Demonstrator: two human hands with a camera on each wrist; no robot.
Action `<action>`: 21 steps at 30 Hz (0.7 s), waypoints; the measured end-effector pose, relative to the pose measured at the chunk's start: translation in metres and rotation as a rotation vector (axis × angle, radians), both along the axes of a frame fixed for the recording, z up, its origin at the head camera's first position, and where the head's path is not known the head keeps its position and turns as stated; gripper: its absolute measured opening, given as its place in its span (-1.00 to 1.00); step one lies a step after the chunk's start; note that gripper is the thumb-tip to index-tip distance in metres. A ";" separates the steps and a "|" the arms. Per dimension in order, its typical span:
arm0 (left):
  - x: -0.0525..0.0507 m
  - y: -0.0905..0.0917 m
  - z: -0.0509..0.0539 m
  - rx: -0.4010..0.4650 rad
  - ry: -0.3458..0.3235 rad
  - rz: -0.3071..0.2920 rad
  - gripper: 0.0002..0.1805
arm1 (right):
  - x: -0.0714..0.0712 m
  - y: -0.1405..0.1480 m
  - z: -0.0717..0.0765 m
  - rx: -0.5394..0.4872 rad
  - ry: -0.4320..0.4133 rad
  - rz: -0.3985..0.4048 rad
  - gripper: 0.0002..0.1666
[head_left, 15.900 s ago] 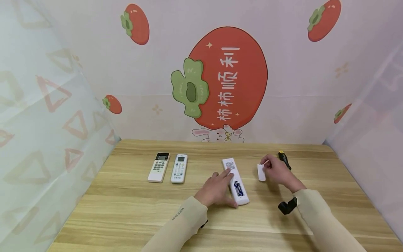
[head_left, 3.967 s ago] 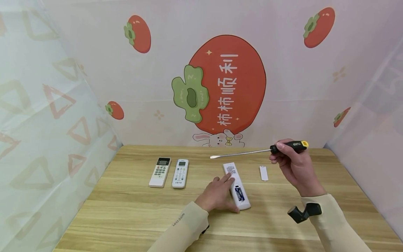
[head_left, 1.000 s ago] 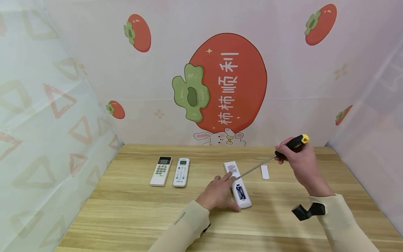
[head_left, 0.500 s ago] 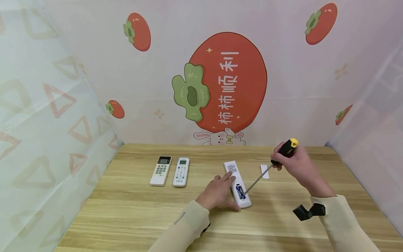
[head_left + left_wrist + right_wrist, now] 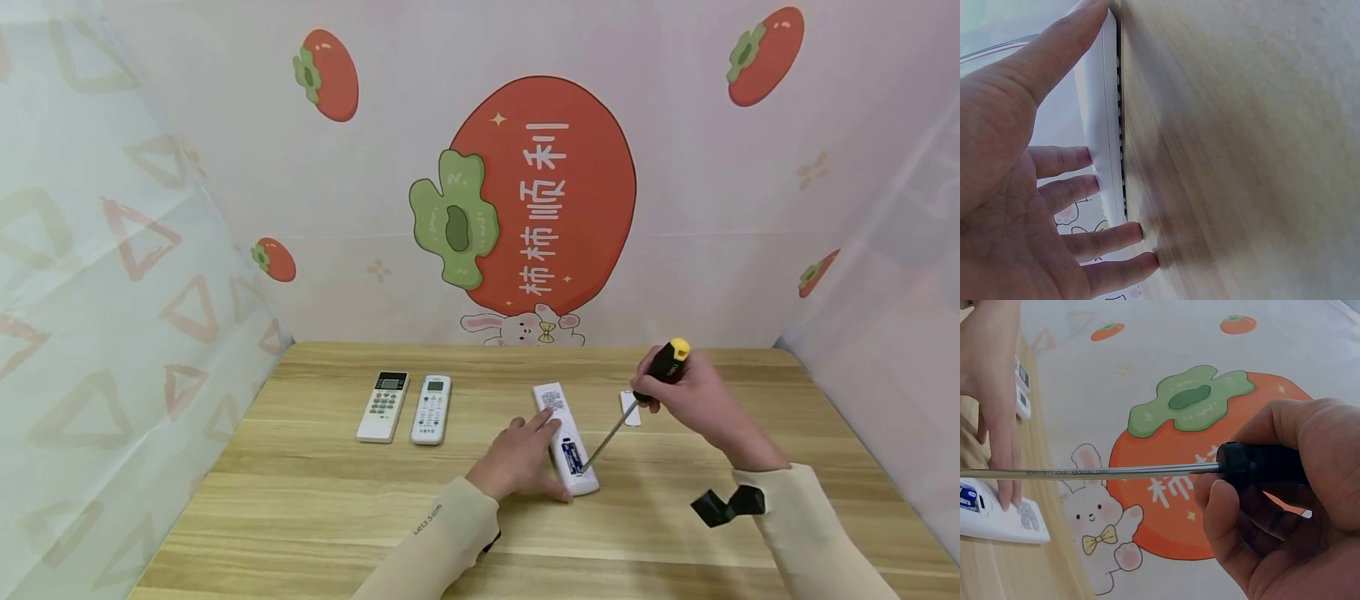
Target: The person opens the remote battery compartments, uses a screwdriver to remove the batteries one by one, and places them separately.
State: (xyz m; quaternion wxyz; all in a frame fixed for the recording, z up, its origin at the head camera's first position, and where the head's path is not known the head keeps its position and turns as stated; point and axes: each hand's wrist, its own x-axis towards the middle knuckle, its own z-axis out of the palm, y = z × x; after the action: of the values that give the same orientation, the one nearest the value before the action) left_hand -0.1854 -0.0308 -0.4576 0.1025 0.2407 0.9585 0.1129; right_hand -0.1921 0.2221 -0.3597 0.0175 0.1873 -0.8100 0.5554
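Note:
A white remote control (image 5: 551,408) lies face down on the wooden table, its battery bay uncovered and blue batteries (image 5: 572,457) inside. My left hand (image 5: 517,458) rests against the remote's left side; in the left wrist view the fingers are extended, the thumb (image 5: 1066,53) and two fingertips touching the remote's edge. My right hand (image 5: 686,400) grips the black-and-yellow handle of a screwdriver (image 5: 611,435), which slants down to the left. Its tip is at the lower right end of the battery bay; whether it touches a battery cannot be told.
A small white battery cover (image 5: 632,410) lies right of the remote, partly behind the screwdriver. Two more remotes, one with a dark top (image 5: 382,408) and one all white (image 5: 431,410), lie face up on the left. Patterned cloth walls (image 5: 675,208) surround the table.
Earlier, my right hand left the battery cover on the table and picked up the screwdriver. Its tip has since come down onto the remote and slid to the bay's lower end. My left hand stays put.

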 end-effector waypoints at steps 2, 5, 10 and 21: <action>0.000 0.000 0.000 0.000 0.000 0.000 0.20 | 0.000 -0.001 -0.001 0.007 0.002 0.000 -0.93; 0.000 0.000 0.000 0.002 -0.004 0.000 0.20 | 0.000 -0.002 -0.002 0.017 0.002 0.003 -0.93; -0.001 0.000 0.000 0.005 -0.007 -0.001 0.20 | 0.000 -0.004 -0.003 0.016 0.001 0.012 -0.92; -0.001 0.000 0.001 0.003 -0.010 0.002 0.19 | 0.000 -0.006 -0.004 0.021 0.002 0.016 -0.88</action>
State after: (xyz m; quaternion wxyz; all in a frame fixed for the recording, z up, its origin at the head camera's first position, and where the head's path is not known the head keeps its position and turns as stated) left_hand -0.1862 -0.0310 -0.4565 0.1068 0.2395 0.9580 0.1157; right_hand -0.1926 0.2157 -0.3641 0.0119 0.1943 -0.8143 0.5469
